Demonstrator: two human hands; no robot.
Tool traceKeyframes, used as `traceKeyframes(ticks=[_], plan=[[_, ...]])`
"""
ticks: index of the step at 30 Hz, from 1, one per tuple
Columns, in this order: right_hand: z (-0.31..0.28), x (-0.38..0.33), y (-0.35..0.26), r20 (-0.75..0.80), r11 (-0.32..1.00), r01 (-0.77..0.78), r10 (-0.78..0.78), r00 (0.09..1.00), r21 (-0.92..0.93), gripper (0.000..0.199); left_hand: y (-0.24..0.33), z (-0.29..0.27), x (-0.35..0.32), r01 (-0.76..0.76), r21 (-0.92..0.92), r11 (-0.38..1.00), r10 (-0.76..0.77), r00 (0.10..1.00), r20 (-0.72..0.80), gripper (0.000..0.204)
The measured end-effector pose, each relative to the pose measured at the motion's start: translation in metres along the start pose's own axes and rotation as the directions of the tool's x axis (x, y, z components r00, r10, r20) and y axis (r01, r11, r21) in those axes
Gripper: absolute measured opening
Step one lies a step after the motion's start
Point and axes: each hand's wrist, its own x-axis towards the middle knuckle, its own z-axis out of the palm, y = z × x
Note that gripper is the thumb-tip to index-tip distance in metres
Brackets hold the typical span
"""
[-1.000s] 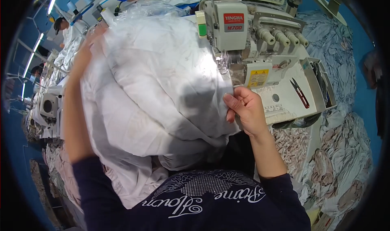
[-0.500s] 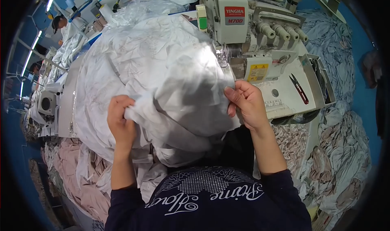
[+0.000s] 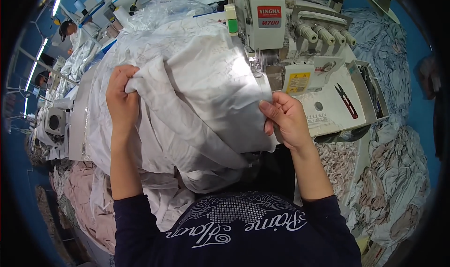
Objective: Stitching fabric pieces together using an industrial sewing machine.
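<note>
A large white cloth (image 3: 201,98) lies bunched over the table and hangs down over its front edge. At the left, my left hand (image 3: 123,86) is closed around a gathered fold of it. My right hand (image 3: 283,117) pinches the cloth's right edge between thumb and fingers, just below the needle area of the sewing machine (image 3: 265,25). Between my hands the fabric is drawn into slanting folds. Its upper right edge runs up to the lit presser foot (image 3: 256,65); whether it lies under the foot, I cannot tell.
Red-handled thread snips (image 3: 347,102) lie on the machine's bed, beside an open box (image 3: 370,91). Heaped fabric (image 3: 389,173) fills the right side, and pinkish cloth (image 3: 84,192) hangs at lower left. Clear plastic (image 3: 161,11) lies behind. Another person (image 3: 77,39) works at far left.
My left hand has moved up and to the left with its fold, spreading the cloth wider and flatter. My right hand has stayed nearly in place at the edge.
</note>
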Motion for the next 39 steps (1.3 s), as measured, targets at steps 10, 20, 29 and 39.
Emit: traceKeyframes(ticks=[10,20,29,39], plan=[[-0.006,-0.001,0.001,-0.007,1.0,0.0,0.0,1.0,0.001,0.013,-0.013,0.005,0.038,0.027,-0.018,0.999,-0.028,0.998,-0.056,0.028],[-0.003,0.001,0.004,-0.005,1.0,0.001,-0.001,1.0,-0.013,0.012,-0.037,0.003,0.076,-0.018,0.069,0.997,0.027,0.992,-0.121,0.026],[-0.005,0.002,0.003,0.002,1.0,-0.001,0.001,1.0,-0.002,0.013,-0.043,-0.001,0.118,0.044,0.144,0.989,-0.02,0.986,-0.165,0.024],[-0.001,0.0,0.003,-0.022,1.0,-0.016,0.015,1.0,-0.026,0.016,-0.076,-0.007,0.17,-0.068,0.23,0.971,0.098,0.987,-0.124,0.027]])
